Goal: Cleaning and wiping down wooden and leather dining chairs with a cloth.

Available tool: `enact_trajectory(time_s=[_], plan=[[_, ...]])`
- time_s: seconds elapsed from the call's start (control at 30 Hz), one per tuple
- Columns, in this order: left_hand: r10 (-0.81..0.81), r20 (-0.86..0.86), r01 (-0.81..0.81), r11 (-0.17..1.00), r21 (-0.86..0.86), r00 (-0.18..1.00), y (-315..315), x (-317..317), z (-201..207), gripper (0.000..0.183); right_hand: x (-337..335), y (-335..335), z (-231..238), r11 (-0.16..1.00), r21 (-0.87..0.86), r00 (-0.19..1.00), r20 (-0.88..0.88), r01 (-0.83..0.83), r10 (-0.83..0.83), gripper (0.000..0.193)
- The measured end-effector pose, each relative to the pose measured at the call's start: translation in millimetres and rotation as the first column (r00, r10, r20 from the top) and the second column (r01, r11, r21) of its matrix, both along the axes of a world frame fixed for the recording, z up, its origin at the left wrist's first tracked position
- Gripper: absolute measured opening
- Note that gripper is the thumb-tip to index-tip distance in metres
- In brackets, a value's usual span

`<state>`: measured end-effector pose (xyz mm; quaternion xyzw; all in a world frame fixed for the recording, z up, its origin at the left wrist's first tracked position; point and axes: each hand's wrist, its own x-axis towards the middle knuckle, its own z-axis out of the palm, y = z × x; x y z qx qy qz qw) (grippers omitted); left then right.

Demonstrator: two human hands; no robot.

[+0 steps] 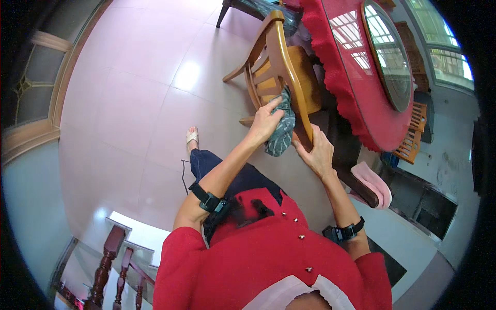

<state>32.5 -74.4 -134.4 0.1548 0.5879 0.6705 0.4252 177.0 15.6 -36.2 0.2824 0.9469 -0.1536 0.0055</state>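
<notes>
Red-sleeved, a person (258, 248) holds both bare hands at the back of a wooden chair (303, 111). The right hand (318, 150) wraps the near end of the top rail, a grip that probably steadies the frame. Just beside it, the left hand (267, 121) closes on a patterned green cloth (281, 135), fingers laid over the bunch, seemingly to keep it against the wood; its lower end hangs free. Off the right forearm, a pink cloth (373, 183) drapes the end of a dark beam (359, 190), likely a handy spot to keep it off the floor (124, 124). Beyond the rail, the tan seat (306, 75) faces the table (356, 95), the chair's back standing outside the scalloped edge, which gives both hands room. Farther in, a glass turntable (387, 57) sits inside that edge, presumably to be reached from all round. A window (449, 67) stands beyond.
</notes>
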Motion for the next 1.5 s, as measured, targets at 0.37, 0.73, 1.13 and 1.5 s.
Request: enact_trajectory(time_s=[0.37, 0.73, 1.13, 1.5], plan=[[0.291, -0.1, -0.304, 0.938, -0.164, 0.951, -32.3, 51.5, -5.3, 0.039, 1.4, 12.7, -12.2, 0.991, -0.12, 0.981, -0.194, -0.052, 0.027, 0.064], [-0.041, -0.967, -0.39, 0.91, -0.14, 0.251, 20.6, -33.2, 5.3, 0.026, -0.1, 4.9, -16.9, 0.998, -0.041, 0.979, -0.199, -0.049, 0.04, 0.063], [0.391, -0.332, -0.434, 0.899, -0.062, 0.858, 20.6, 42.5, -10.1, 0.034, -6.0, 17.8, -18.0, 0.816, -0.564, 0.91, -0.262, 0.126, -0.322, 0.06], [0.167, -0.439, -0.105, 0.981, 0.162, 0.883, -17.5, 134.2, 7.0, 0.025, -7.7, 22.9, -4.2, 0.653, -0.752, 0.907, -0.206, 0.094, -0.367, 0.06]])
